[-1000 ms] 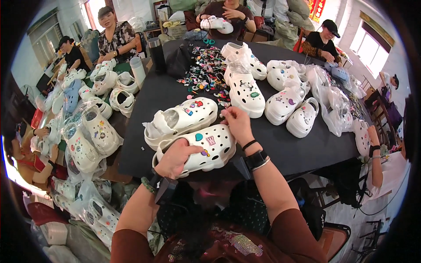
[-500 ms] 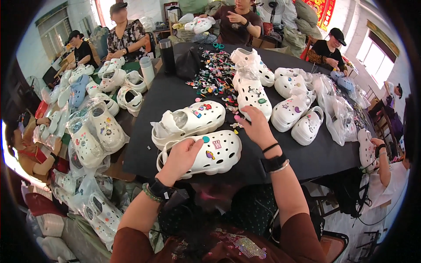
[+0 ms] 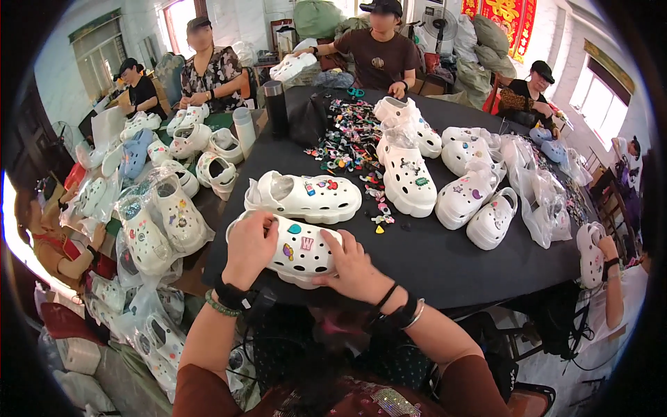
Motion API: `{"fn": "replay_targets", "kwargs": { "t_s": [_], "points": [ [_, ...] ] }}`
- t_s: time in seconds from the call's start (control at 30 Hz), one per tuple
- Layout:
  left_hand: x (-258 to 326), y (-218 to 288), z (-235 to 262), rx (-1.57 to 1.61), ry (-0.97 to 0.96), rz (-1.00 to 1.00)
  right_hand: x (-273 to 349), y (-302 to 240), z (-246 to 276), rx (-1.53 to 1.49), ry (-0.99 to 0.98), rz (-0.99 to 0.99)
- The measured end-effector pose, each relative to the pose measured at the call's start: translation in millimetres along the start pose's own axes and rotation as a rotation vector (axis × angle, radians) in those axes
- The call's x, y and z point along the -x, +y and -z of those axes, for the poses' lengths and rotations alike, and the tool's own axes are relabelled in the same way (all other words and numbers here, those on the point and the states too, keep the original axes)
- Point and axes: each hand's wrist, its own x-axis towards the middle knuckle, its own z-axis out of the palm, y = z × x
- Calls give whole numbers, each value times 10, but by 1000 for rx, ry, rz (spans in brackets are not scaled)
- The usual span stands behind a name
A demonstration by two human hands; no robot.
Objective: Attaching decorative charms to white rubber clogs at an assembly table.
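A white clog (image 3: pixel 321 262) with round holes lies sideways along the near table edge. On its upper are a teal charm, a pink charm and an orange-and-purple charm. My left hand (image 3: pixel 248 243) grips the heel end, covering much of the foot opening. Around the toe end curl the fingers and thumb of my right hand (image 3: pixel 358 270). Just beyond lies a second white clog (image 3: pixel 340 203), with colourful charms on top and clear plastic stuffed inside. A trail of small charms (image 3: pixel 381 214) lies to the right of the two clogs.
A heap of mixed charms (image 3: pixel 345 139) spreads over the black table (image 3: pixel 417 267). More white clogs (image 3: pixel 406 184) stand to the right, some in clear bags. At the back left are a dark tumbler (image 3: pixel 275 111) and another table's clogs. Several co-workers sit or stand around.
My right hand has come from beside the charms to the near clog's toe. My left hand has moved back toward the heel. The clog has shifted left.
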Motion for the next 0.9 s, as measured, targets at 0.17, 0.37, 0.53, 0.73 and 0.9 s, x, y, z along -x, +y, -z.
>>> {"fn": "replay_targets", "kwargs": {
  "t_s": [0.17, 0.37, 0.53, 0.73, 0.9],
  "points": [
    [-136, 255, 88, -256, 210, -127, -675, 377, 541, 31, -30, -19],
    [-417, 27, -125, -340, 162, 8, -1338, 645, 366, 42, 34, -32],
    [-493, -85, -304, -221, 169, -6, -1618, 992, 195, -92, -153, -148],
    [-455, -186, -348, -270, 169, 40, -1669, 977, 178, -227, -66, -212],
    [-444, -195, -345, -226, 162, 54, -1530, 900, 33, -141, 160, -50]
  ]
}}
